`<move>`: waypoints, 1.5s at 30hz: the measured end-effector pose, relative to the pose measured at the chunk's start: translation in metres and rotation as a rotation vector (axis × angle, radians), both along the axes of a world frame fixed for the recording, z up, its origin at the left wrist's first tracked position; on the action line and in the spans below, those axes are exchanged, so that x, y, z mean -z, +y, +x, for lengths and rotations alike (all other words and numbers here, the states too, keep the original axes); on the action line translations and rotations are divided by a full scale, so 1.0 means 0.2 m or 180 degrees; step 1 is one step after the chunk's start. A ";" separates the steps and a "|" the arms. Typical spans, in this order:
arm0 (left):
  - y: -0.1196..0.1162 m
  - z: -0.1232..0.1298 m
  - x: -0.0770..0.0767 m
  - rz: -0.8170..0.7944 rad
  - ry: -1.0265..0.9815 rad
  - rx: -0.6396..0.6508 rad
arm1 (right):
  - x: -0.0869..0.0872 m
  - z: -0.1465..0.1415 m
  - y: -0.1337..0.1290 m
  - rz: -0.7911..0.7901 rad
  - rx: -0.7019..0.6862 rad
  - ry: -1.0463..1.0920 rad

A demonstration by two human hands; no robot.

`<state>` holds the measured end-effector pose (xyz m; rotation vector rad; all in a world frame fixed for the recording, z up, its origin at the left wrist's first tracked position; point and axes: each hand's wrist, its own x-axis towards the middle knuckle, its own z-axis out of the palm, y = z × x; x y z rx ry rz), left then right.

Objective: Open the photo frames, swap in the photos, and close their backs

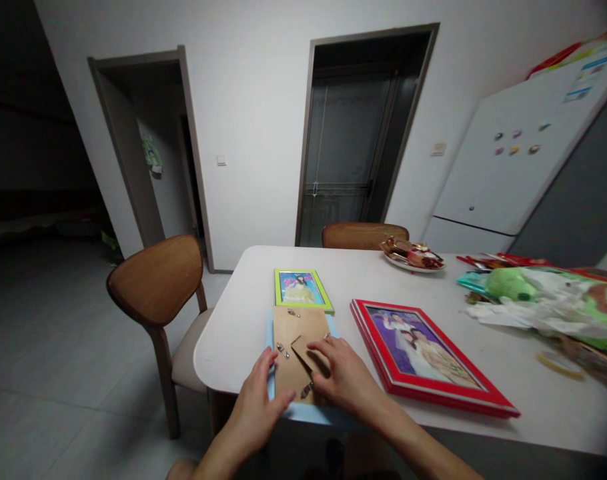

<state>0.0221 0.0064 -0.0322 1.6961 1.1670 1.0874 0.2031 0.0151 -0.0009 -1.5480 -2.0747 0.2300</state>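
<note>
A light-blue picture frame (309, 412) lies face down at the table's near edge, its brown backing board (286, 327) upward. Several small metal clips (283, 351) sit along the board's edges, and a stand flap (298, 352) shows in its middle. My left hand (256, 397) rests at the frame's left side, thumb and fingers apart. Over the board's right half is my right hand (346, 375), fingers bent and spread, touching near the flap; its palm hides part of the board. Just beyond, a yellow-green picture frame (325, 293) holding a photo lies face up.
Red picture frames (398, 383) are stacked on the right of the white table (228, 333). Farther right are a plate of items (423, 269), a tape roll (561, 365) and a pile of plastic packaging (528, 310). Wooden chairs (156, 277) stand left and behind.
</note>
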 end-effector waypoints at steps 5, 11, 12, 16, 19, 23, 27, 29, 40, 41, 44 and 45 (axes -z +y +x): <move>0.10 0.03 0.01 -0.0436 -0.1376 -0.0215 | -0.07 -0.04 0.00 0.0234 -0.0040 0.0097; 0.15 0.04 -0.04 -0.0638 -0.1968 -0.0614 | -0.14 -0.06 0.01 0.0255 -0.0234 0.0817; 0.15 0.04 -0.05 -0.0631 -0.2039 -0.0702 | -0.14 -0.06 0.01 0.0283 -0.0238 0.0923; 0.20 -0.06 -0.10 -0.0578 -0.2125 -0.0996 | -0.10 0.00 0.01 0.0344 0.0039 0.0777; 0.24 -0.22 -0.11 -0.0602 -0.1992 -0.1148 | 0.01 0.04 -0.02 -0.0005 0.0231 0.0154; 0.27 -0.45 -0.08 -0.0716 -0.1558 -0.1304 | 0.13 0.08 -0.03 -0.0364 0.0624 -0.0433; 0.29 -0.57 -0.02 -0.0762 -0.0946 -0.1408 | 0.16 0.12 0.00 -0.0374 0.0734 -0.0507; 0.31 -0.59 0.01 -0.0715 -0.0618 -0.1459 | 0.15 0.13 0.03 -0.0445 0.0823 -0.0557; 0.18 -0.32 -0.09 0.0335 0.0678 -0.1404 | 0.00 0.18 0.10 -0.1232 0.0909 0.1822; 0.13 -0.24 -0.11 0.0507 0.0772 -0.1115 | -0.03 0.17 0.09 -0.1428 0.0818 0.2317; 0.01 0.00 -0.13 0.0822 0.0774 -0.0401 | -0.09 0.13 0.06 -0.1682 0.0616 0.3166; -0.03 0.07 -0.13 0.0879 0.0780 -0.0165 | -0.11 0.12 0.05 -0.1659 0.0555 0.3271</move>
